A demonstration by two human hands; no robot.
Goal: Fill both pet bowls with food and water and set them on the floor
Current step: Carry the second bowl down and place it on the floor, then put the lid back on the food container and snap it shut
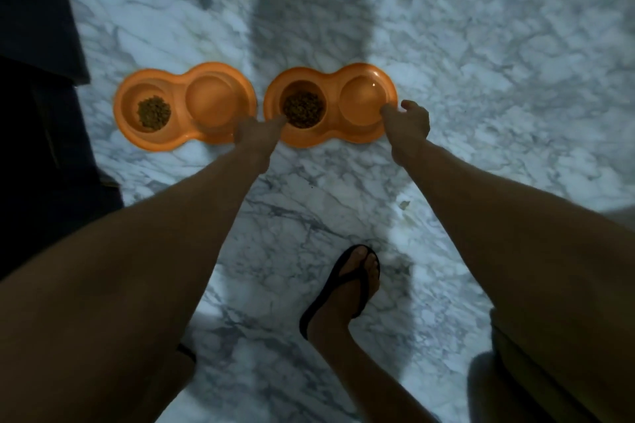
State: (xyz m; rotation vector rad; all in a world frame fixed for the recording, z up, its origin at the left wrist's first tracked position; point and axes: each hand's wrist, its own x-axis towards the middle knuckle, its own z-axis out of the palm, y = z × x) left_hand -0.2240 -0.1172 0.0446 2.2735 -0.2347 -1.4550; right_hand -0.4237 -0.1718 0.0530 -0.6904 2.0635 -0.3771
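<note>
Both hands (256, 134) seemingly grip the right orange feeder (330, 106); unlabeled.

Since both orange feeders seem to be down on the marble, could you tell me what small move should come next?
Probably let go: both hands, left hand and right hand, hold the right feeder, which appears flat on the floor beside the left feeder, kibble inside.
</note>
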